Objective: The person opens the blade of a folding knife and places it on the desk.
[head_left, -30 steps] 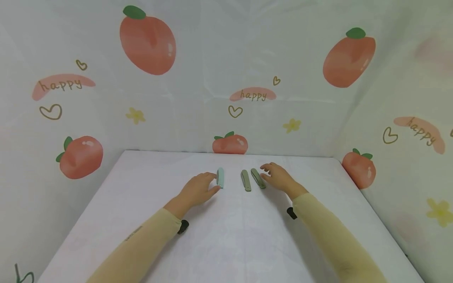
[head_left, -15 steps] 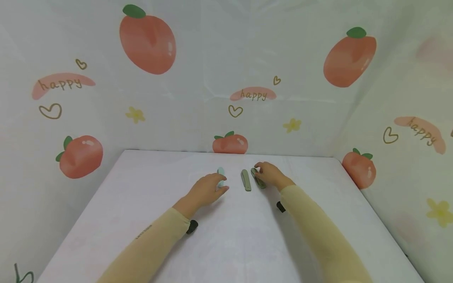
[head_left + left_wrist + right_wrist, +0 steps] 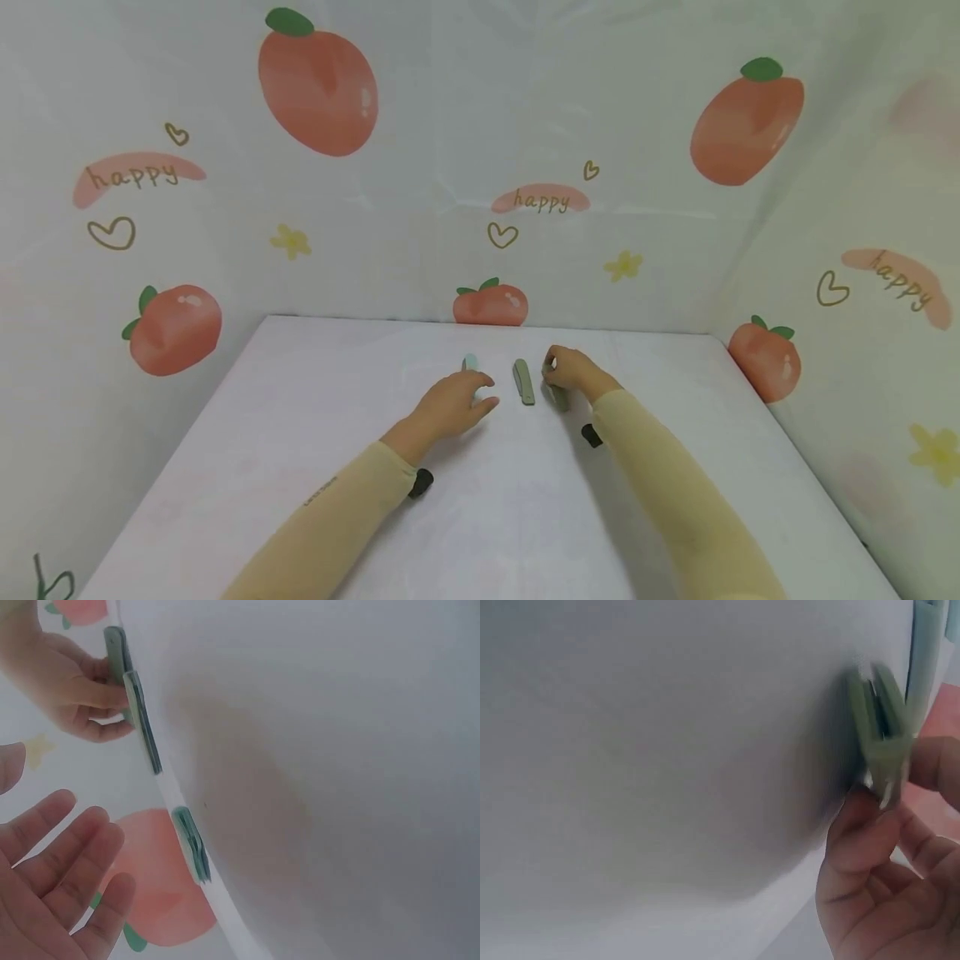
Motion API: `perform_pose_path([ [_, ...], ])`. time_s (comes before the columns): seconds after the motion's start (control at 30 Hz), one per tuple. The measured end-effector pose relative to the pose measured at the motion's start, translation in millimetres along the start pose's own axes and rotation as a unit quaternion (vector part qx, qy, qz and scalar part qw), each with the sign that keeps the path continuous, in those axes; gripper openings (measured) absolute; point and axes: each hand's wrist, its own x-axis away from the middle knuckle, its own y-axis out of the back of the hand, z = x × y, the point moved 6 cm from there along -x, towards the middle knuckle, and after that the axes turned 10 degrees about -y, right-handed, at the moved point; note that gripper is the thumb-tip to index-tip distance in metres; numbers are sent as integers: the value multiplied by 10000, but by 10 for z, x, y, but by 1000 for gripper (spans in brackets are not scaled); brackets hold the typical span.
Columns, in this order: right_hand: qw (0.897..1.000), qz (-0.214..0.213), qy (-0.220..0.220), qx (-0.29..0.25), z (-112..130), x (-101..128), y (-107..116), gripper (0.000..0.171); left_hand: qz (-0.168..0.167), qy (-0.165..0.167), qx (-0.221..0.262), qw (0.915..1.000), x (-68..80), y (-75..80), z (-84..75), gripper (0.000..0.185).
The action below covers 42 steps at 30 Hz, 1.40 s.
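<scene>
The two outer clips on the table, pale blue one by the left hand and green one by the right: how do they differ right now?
The pale blue clip lies flat on the white table, free of the left hand, whose fingers are straight and spread beside it. The green clip is pinched at one end by the right hand and looks tipped off the surface. Colours differ: light blue against olive green. Both are slim clips of similar length.

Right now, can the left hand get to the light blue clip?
Probably yes. The left hand is open and right beside the light blue clip, with only bare table around it and nothing in between.
</scene>
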Motion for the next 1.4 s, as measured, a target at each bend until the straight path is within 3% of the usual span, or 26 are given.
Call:
perform_pose_path([
  [0.27, 9945, 200, -141, -1022, -145, 113, -23, 27, 69, -117, 97, 9999, -31, -70, -135, 41],
  [0.57, 9730, 265, 70, -2292, -69, 391, 26, 28, 46, -221, 65, 9997, -62, -123, -315, 41],
  [0.93, 9525, 93, 313, -3028, 77, 678, 105, 31, -184, 79, 440, 9988, -46, -173, -479, 42],
  [1.23, 9326, -95, 665, -3545, 244, 861, 151, 31, -482, 277, 1123, 9921, -45, -174, -548, 41],
  [1.4, 9211, -76, 834, -3801, 310, 949, 161, 32, -663, 304, 1192, 9902, -52, -153, -556, 35],
])
